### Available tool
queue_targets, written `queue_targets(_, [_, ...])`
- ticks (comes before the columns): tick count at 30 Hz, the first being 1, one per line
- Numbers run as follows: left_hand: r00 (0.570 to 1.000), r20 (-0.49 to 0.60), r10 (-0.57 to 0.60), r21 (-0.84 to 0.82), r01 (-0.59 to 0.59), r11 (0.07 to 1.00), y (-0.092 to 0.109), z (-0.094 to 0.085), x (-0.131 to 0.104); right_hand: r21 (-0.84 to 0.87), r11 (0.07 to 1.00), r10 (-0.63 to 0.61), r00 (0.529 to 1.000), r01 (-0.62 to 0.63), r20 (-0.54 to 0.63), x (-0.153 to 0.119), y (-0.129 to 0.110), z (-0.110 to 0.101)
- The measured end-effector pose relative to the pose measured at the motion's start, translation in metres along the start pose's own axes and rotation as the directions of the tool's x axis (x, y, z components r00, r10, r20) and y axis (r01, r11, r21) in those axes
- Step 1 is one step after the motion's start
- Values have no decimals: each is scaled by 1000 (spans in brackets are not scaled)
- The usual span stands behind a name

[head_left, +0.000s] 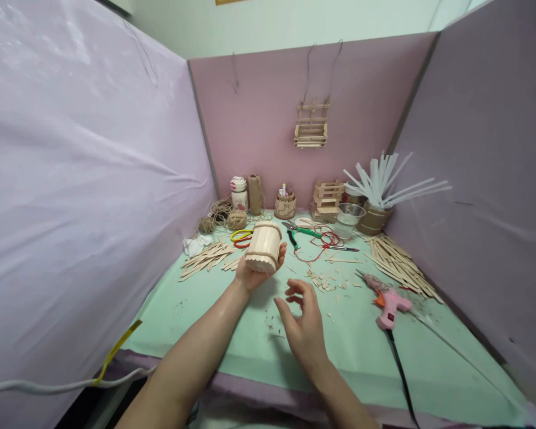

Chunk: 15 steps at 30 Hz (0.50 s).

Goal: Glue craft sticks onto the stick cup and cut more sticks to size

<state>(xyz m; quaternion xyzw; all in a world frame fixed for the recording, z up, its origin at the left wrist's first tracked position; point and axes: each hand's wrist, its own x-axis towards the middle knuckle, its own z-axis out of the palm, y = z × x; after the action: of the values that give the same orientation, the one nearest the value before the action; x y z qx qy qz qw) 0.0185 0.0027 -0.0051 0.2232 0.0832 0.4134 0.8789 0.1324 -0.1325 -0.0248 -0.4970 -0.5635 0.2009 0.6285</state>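
Observation:
A small barrel-shaped container of pale craft sticks (264,243), with a scalloped end and bands of twine round it, lies tilted in my left hand (250,274). My left palm is under it and the fingers curl up its right side. Lower and to the right, my right hand (304,319) hovers over the table, fingers apart and slightly bent, touching nothing. Beneath and beyond the hands lie small wood scraps (324,280). Scissors with yellow and red handles (242,238) sit partly hidden behind the container.
A pink glue gun (389,301) with a black cord rests on the right. Stick piles lie left (209,256) and right (402,265). Green-handled cutters (308,231), red cord (333,238), a clear cup (349,217), twine balls (237,220) and a pot of glue sticks (375,217) stand farther back.

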Motion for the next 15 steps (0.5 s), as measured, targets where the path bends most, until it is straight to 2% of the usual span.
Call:
queue_targets(5, [998, -52, 27, -121, -33, 992, -5, 3, -2, -114, 978, -178, 983, 173, -41, 27, -5, 18])
queue_targets(9, [995, -88, 48, -214, -66, 975, -4, 6, -3, -95, 984, -156, 987, 151, -50, 32, -6, 26])
queue_targets(15, [992, -108, 59, -269, -86, 959, -5, 7, 0, -85, 986, -149, 986, 143, -73, 35, -3, 20])
